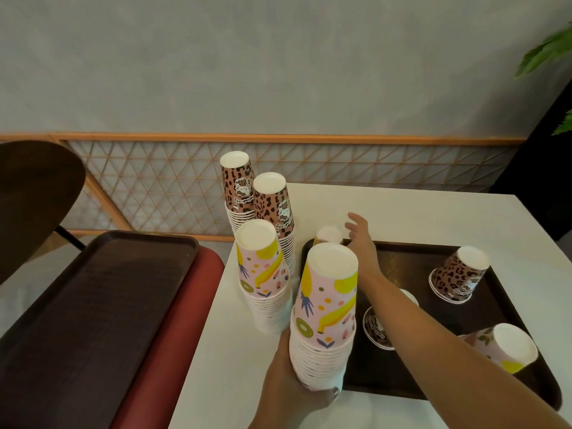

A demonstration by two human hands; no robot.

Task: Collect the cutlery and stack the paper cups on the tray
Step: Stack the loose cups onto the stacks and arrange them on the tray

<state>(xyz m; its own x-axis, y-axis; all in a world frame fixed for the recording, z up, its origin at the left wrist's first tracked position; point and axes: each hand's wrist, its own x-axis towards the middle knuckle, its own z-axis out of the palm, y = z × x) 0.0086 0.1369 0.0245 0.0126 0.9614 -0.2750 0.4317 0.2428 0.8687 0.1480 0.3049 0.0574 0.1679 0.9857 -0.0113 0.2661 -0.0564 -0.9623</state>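
With the left hand (294, 388) clamped round the fruit-print stack (325, 320) at the tray's (464, 385) left edge, the right hand (360, 239), fingers apart, should close squarely on the far-left-corner cup (328, 235).

White table (433, 212): tray (387, 388), cup stacks (266, 292)

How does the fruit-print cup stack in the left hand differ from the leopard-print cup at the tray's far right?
The fruit-print stack is many nested cups, pink with bananas; the leopard-print cup is a brown spotted one, with perhaps one or two nested under it. The left hand grips the stack at its base over the white table; the leopard-print cup stands untouched on the dark tray. Both are upside down, white bottoms up.
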